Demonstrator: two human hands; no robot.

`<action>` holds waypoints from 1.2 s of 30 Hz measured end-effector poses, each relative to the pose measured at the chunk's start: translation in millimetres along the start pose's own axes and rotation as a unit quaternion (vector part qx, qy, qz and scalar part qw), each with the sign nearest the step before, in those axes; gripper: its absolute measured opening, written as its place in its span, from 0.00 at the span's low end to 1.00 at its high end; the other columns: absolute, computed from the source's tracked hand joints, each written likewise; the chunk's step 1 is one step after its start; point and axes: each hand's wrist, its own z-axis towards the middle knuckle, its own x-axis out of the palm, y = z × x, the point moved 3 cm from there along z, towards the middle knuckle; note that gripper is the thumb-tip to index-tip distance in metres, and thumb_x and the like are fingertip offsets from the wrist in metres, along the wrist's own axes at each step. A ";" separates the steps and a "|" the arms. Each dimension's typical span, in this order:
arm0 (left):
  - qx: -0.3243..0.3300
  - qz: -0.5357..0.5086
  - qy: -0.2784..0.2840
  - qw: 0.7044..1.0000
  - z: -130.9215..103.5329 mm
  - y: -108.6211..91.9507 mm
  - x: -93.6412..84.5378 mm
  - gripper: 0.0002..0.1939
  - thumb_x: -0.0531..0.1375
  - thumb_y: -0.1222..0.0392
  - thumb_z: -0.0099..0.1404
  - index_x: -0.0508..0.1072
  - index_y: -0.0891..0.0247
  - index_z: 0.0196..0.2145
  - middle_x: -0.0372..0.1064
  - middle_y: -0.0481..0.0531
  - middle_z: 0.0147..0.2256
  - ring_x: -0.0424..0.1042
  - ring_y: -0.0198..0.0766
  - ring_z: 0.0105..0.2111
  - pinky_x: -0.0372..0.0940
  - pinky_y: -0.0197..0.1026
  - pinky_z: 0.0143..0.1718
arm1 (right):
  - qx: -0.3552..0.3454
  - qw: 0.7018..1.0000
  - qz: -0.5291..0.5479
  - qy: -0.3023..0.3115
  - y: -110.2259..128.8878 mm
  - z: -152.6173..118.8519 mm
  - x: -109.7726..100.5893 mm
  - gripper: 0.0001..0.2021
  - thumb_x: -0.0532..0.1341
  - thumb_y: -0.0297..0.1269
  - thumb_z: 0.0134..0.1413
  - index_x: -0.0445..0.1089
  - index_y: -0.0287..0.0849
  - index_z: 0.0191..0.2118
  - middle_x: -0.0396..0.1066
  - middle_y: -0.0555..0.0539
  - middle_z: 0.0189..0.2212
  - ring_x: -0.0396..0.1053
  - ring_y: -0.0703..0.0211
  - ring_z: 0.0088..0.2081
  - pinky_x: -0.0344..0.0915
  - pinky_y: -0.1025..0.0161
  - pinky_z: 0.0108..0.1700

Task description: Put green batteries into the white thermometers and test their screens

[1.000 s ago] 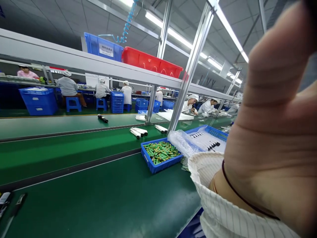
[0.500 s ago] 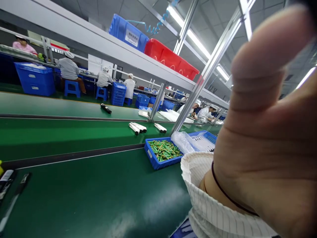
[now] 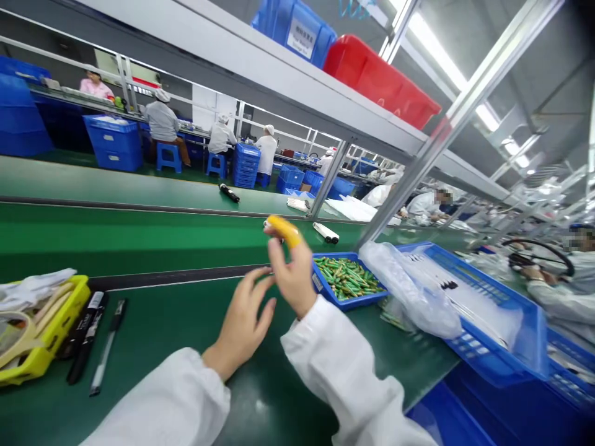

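My left hand (image 3: 244, 322) is raised over the green bench, fingers stretched and apart, holding nothing visible. Just beyond it, my right hand (image 3: 296, 279) reaches towards the green conveyor belt (image 3: 116, 248), its fingers extended. A yellow finger cot (image 3: 287, 231) covers one finger of that hand. Behind the fingertips, a white piece (image 3: 266, 224) is mostly hidden. A white pair with black ends (image 3: 326, 233) lies on the belt to the right. Beside my right wrist stands a shallow blue tray (image 3: 351, 304) full of small green and gold cylindrical parts.
At left are a yellow basket (image 3: 35, 365) with scissors, black markers (image 3: 85, 347) and a pen (image 3: 106, 350). A clear plastic bag (image 3: 413, 297) rests against a blue crate (image 3: 534, 347) at right. Overhead, a shelf (image 3: 260, 74) carries a red bin (image 3: 376, 80). Co-workers sit beyond.
A large blurred hand close to the camera has gone from the right side. Both my hands now show over the bench, and the view has turned to take in more at both sides.
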 end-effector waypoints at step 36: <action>-0.092 0.043 0.178 0.979 -13.3 29.1 41.1 0.20 0.51 0.61 0.66 0.66 0.69 0.54 0.62 0.64 0.56 0.54 0.54 0.61 0.40 0.63 0.64 | 0.089 0.969 -0.170 0.154 -169.9 -61.3 83.7 0.17 0.50 0.41 0.60 0.66 0.39 0.50 0.67 0.37 0.48 0.64 0.47 0.53 0.60 0.46 0.57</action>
